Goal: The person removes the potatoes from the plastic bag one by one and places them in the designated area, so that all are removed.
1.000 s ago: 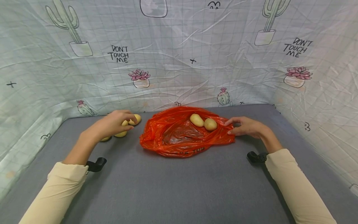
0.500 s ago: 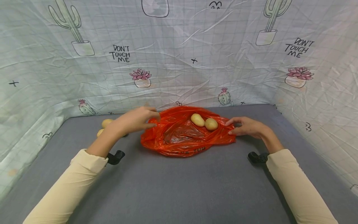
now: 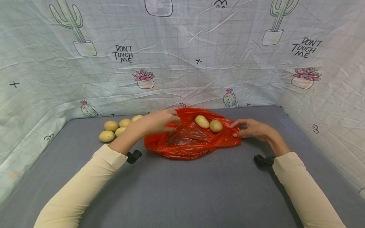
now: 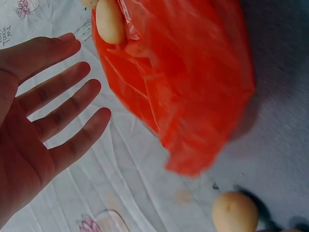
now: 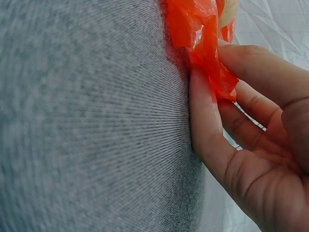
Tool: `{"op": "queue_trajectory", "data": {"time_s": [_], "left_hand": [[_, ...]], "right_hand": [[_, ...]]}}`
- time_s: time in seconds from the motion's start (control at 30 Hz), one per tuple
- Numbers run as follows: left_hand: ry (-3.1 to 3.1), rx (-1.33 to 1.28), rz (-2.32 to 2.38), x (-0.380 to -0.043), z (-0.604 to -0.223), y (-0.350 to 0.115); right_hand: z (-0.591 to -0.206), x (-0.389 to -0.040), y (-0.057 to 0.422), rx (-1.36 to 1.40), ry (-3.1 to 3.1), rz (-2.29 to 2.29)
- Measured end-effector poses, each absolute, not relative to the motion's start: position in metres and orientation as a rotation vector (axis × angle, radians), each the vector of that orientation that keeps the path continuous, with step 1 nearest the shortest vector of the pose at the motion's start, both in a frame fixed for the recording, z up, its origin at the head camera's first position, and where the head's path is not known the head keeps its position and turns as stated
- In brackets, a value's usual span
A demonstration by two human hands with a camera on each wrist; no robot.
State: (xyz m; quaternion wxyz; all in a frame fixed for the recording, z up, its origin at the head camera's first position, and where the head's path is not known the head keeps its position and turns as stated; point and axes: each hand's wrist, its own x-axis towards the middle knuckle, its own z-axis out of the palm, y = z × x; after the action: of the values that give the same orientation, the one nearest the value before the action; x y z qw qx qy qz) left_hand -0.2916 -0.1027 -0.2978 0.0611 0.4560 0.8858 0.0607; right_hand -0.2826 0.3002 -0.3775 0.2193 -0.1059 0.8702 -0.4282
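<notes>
A red plastic bag (image 3: pixel 188 152) lies on its side with its mouth spread, and two potatoes (image 3: pixel 202 121) rest at its right inside. My left hand (image 3: pixel 158 123) hovers over the bag's left part; in the left wrist view its fingers (image 4: pixel 67 111) are spread and hold nothing. At the bag's right end my right hand (image 3: pixel 252 129) pinches the plastic edge. The right wrist view shows the thumb (image 5: pixel 205 121) and index finger on either side of the red film (image 5: pixel 203 43).
Several more potatoes (image 3: pixel 111 125) are grouped at the back left of the grey table (image 3: pixel 182 190), partly behind my left forearm. A white patterned cloth (image 3: pixel 182 63) hangs along the back and both sides. Black bands sit at both wrists.
My left hand has moved right, from the potatoes on the left to over the bag, uncovering more of those potatoes. The right hand and the bag have stayed in place.
</notes>
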Motion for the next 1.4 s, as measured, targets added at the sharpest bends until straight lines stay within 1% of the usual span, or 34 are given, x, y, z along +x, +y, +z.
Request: {"op": "queue_trajectory", "data": {"time_s": [0.43,0.93,1.2,1.4], "left_hand": [[2.598,1.486,0.193,-0.309,-0.301,-0.059],[2.463,1.392,0.316,-0.33,-0.302,-0.012],[2.37,1.496,0.386,-0.339,-0.309,0.012],[2.322,1.577,0.357,-0.344,-0.322,0.028]], "right_hand": [[-0.374,-0.281,0.297,-0.333,2.417,-1.158],[-0.374,-0.282,0.296,-0.314,2.456,-1.129],[-0.374,-0.283,0.296,-0.314,2.456,-1.128],[-0.375,-0.283,0.296,-0.318,2.451,-1.128]]}}
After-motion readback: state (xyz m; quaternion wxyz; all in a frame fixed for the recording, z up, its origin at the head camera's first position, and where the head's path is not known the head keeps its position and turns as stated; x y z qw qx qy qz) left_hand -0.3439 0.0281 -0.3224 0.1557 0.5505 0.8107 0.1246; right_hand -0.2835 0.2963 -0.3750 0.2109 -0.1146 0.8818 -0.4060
